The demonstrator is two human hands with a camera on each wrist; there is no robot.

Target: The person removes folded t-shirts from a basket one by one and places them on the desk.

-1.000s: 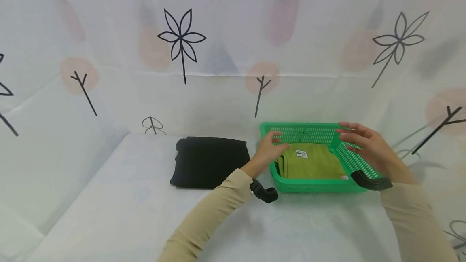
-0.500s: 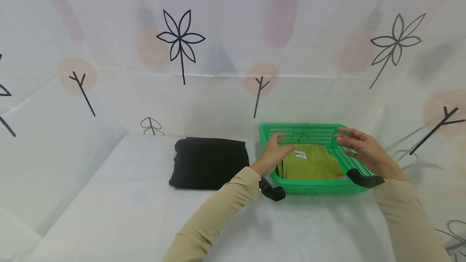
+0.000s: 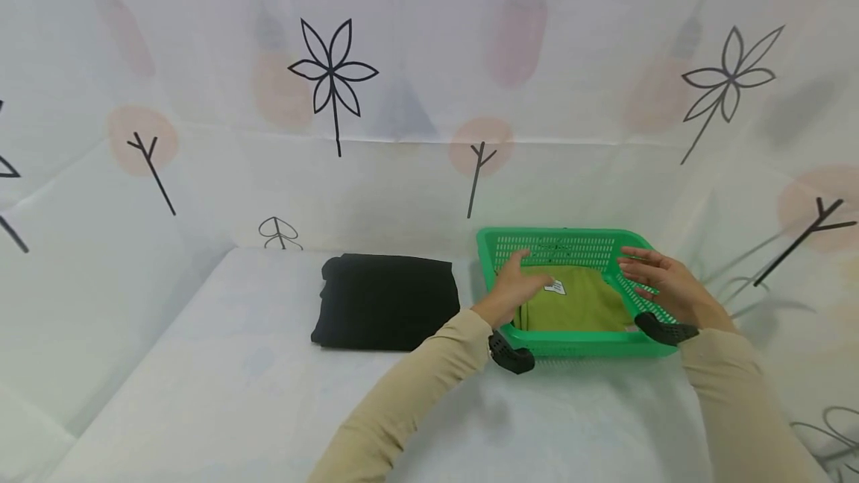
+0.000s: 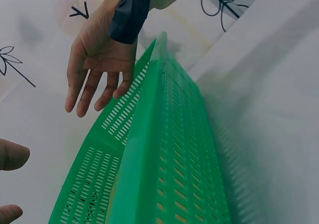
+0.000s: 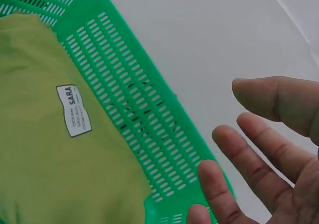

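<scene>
A folded olive-green garment (image 3: 584, 304) lies in a green plastic basket (image 3: 577, 343); a white printed label (image 5: 75, 112) shows on the cloth. My left hand (image 3: 511, 295) is over the basket's left end, thumb and fingers spread apart with nothing between them. Over the right end, my right hand (image 3: 671, 285) has its fingers loosely extended, holding nothing. Seen from the right wrist, its fingertips (image 5: 227, 134) overlap the slotted basket wall. Only two fingertips (image 4: 12, 154) of the left hand enter the left wrist view.
Left of the basket, a folded black cloth (image 3: 385, 302) lies on the white-covered table (image 3: 221, 379). A pale printed sheet (image 3: 403, 192) hangs behind and at the sides. Both wrists wear black devices (image 3: 511, 355).
My left hand has moved right, further over the basket and the green garment. The right hand has come slightly down and left. The basket and black cloth stay in place.
</scene>
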